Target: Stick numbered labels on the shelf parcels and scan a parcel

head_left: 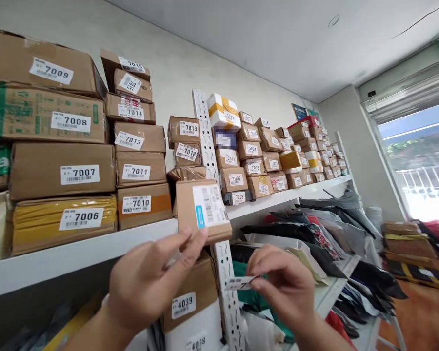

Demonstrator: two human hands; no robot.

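Note:
My left hand [153, 273] is closed at the lower left edge of a small brown cardboard box [186, 207], with thumb and fingertips against it. The box is tilted, in front of the upright shelf post, and bears a white label with a blue patch. What lies inside the curl of my left hand is mostly hidden. Lower right, my right hand [283, 280] pinches a small white number sticker [239, 282] by its right end. The sticker's number is partly covered by my fingers. Below the box stands a carton [193, 285] marked 4039.
Numbered parcels [80, 173] are stacked along the white upper shelf [95, 253]. A perforated white post [225, 273] stands between my hands. Bagged parcels [296, 234] fill the lower shelf at right. Boxes [409, 243] lie on the floor near the window.

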